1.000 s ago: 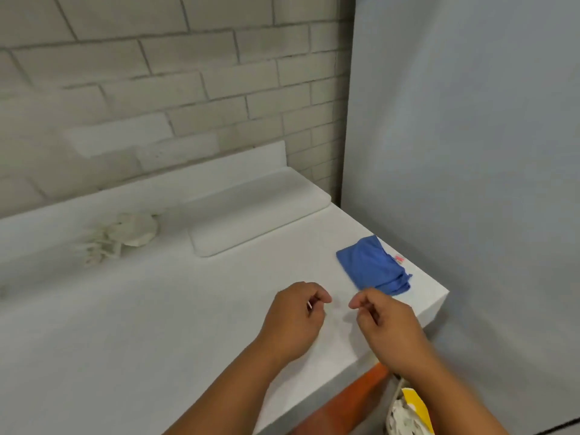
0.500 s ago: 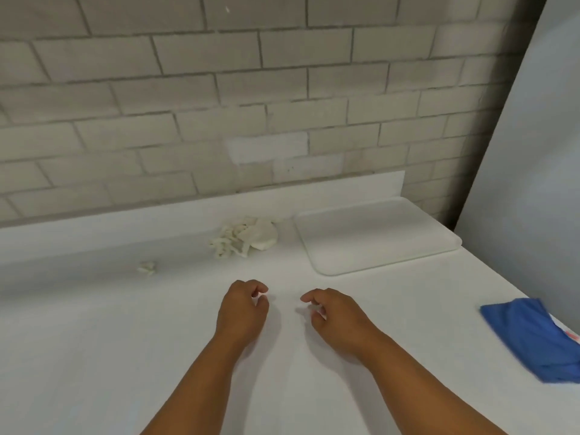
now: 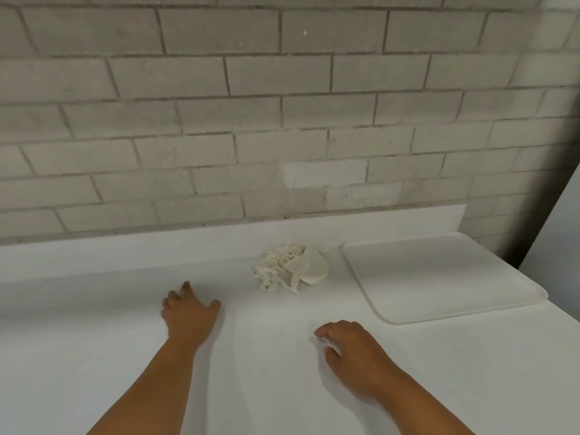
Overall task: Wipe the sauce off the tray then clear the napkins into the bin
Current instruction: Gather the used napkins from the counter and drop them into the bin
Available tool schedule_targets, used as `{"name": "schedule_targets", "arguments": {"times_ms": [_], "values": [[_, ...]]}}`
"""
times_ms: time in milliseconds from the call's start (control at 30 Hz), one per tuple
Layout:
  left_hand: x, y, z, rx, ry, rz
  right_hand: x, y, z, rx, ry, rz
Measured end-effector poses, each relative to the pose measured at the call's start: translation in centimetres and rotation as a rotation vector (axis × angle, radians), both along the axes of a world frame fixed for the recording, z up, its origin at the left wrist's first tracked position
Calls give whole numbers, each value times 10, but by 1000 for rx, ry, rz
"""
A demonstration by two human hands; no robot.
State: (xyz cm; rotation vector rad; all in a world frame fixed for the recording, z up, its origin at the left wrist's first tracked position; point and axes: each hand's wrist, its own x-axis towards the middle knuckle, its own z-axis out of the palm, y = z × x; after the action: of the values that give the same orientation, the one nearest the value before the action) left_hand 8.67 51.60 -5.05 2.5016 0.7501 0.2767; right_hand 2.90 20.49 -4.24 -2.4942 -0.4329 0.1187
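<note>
Both the left hand (image 3: 188, 312) and right hand (image 3: 351, 350) hover loosely curled, seemingly empty, near crumpled napkins (image 3: 290, 266) beside the white tray (image 3: 439, 277).

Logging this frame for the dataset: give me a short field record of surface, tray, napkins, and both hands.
surface: white counter against a brick wall
tray: white tray, right side, flat, no sauce visible
napkins: crumpled white napkins, one pile left of the tray, apart from it
left hand: left hand, fingers spread, low over the counter, left of the napkins, holds nothing
right hand: right hand, fingers curled, holds nothing
bin: not in view
</note>
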Motion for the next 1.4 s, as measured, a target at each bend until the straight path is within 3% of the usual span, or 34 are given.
{"name": "schedule_targets", "arguments": {"times_ms": [167, 433, 700, 833, 1000, 1100, 1200, 1400], "values": [[33, -15, -3, -123, -46, -261, 25, 14, -3, 7, -9, 1], [77, -71, 7, 96, 78, -623, 47, 29, -3, -28, -23, 33], [76, -80, 14, 126, -16, -553, 67, 31, 8, -38, -99, -21], [67, -75, 10, 54, -31, -586, 97, 36, 15, -191, -205, -101], [52, -67, 14, -98, -38, -648, 130, 42, 16, -361, 58, -142], [42, -63, 14, -138, -27, -676, 140, 49, 11, -458, 111, -77], [32, -61, 19, -177, -43, -641, 145, 54, 11, -500, 45, -55], [20, -55, 21, -292, -111, -479, 131, 43, 10, -366, -206, -49]]}}
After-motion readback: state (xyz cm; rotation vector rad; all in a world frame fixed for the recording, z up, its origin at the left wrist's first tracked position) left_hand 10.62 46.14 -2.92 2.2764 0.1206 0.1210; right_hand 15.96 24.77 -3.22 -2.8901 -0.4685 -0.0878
